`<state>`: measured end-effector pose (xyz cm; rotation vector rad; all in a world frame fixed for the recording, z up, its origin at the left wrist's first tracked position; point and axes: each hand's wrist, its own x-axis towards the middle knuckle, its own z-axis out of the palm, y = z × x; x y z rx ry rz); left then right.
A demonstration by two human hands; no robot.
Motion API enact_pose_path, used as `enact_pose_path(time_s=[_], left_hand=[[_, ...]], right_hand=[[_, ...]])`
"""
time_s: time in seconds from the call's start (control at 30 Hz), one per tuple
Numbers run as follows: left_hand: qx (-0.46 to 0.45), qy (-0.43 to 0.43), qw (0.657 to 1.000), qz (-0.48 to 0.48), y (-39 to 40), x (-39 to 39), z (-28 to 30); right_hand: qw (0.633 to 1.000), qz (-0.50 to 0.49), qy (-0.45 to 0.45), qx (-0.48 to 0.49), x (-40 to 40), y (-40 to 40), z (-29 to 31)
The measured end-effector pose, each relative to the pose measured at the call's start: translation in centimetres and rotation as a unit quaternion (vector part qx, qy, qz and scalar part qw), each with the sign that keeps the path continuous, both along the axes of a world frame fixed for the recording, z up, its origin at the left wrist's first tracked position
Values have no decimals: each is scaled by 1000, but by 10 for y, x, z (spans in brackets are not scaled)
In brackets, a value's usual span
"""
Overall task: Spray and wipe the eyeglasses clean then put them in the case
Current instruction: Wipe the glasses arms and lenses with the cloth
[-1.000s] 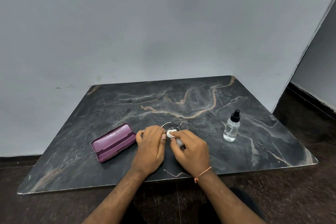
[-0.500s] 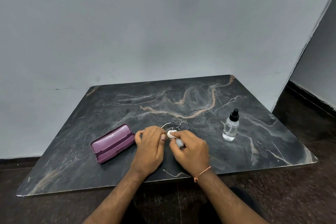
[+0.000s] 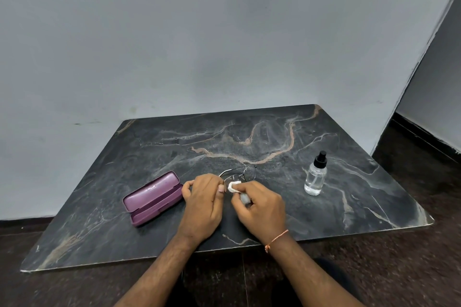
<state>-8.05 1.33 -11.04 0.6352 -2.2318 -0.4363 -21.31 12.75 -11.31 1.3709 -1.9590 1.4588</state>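
Note:
Thin wire-framed eyeglasses [image 3: 245, 173] are held low over the dark marble table [image 3: 349, 197], partly hidden behind both hands. My left hand [image 3: 203, 198] grips the frame's left side. A small white cloth [image 3: 234, 186] is pinched in my right hand [image 3: 259, 207] and pressed against the near lens. To the left of my hands lies an open purple glasses case [image 3: 153, 197]; nothing shows inside it. A clear spray bottle [image 3: 316, 176] with a black nozzle stands upright to the right, apart from both hands.
The table is pushed against a grey wall [image 3: 199, 45]. Dark speckled floor [image 3: 411, 257] surrounds the table in front and on the right. A wall corner and a dark skirting board [image 3: 424, 137] run along the right side.
My hands stay in nearly the same spot. The white cloth has shifted slightly on the lens under my right fingers. The case and the bottle have not moved.

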Motion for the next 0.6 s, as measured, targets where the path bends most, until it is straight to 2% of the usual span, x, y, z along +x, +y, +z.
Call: enact_pose_path(time_s=[0.23, 0.6], left_hand=[[-7, -2, 1000, 11, -1, 2, -1], [-16, 22, 999, 28, 0, 1, 0]], right_hand=[[973, -19, -215, -77, -13, 0, 8], [975, -103, -195, -37, -39, 0, 7]])
